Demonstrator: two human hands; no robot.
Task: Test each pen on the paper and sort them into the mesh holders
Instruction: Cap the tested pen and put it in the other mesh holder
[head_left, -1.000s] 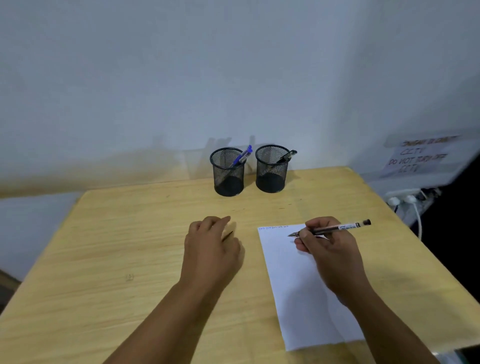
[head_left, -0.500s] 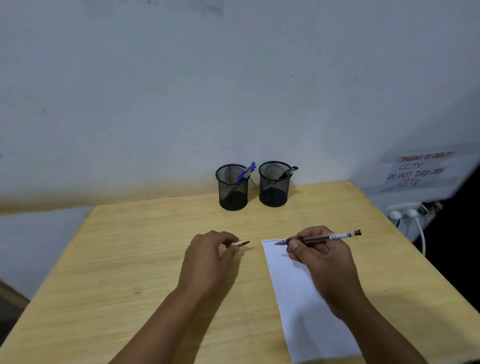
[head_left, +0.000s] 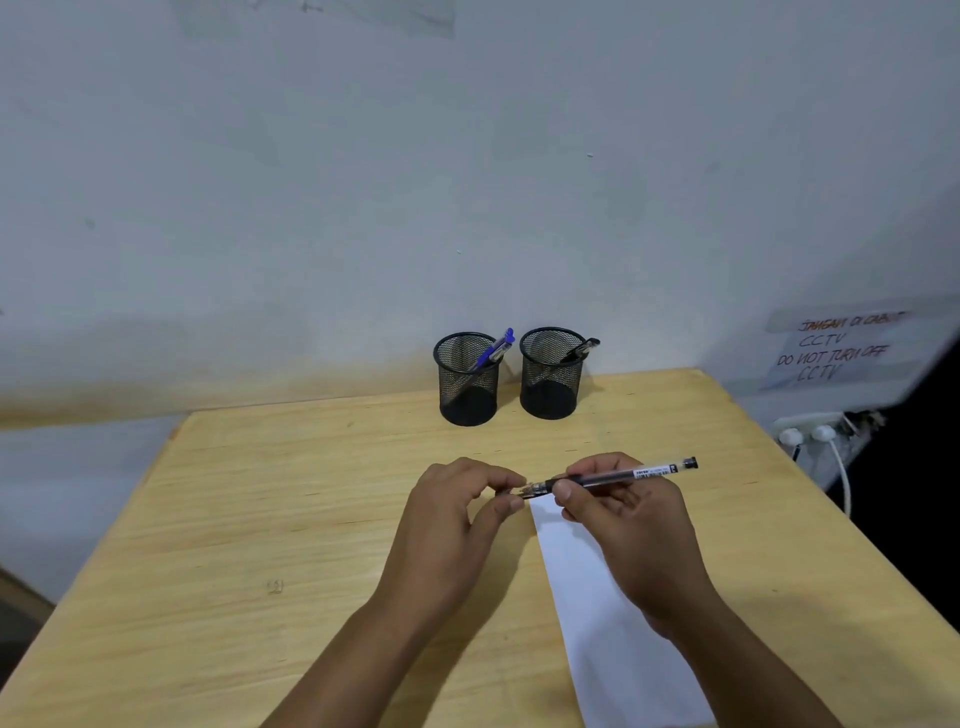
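Observation:
My right hand (head_left: 631, 525) grips a black gel pen (head_left: 623, 475) lying level above the top edge of the white paper (head_left: 602, 613). My left hand (head_left: 452, 525) pinches the pen cap (head_left: 522, 493) right at the pen's tip end; how far the cap sits on the tip is hidden by my fingers. Two black mesh holders stand at the table's far edge. The left holder (head_left: 467, 387) has a blue pen (head_left: 493, 349) leaning in it. A black pen (head_left: 584, 349) leans in the right holder (head_left: 549, 382).
The wooden table (head_left: 260, 519) runs up to a pale wall. A handwritten paper notice (head_left: 836, 348) hangs at the right, with white plugs and cables (head_left: 810, 434) below it beside the table's right edge.
My hands came together: the left hand brought the cap rightward to the pen's tip, and the right hand lifted the pen off the paper. The camera tilted up.

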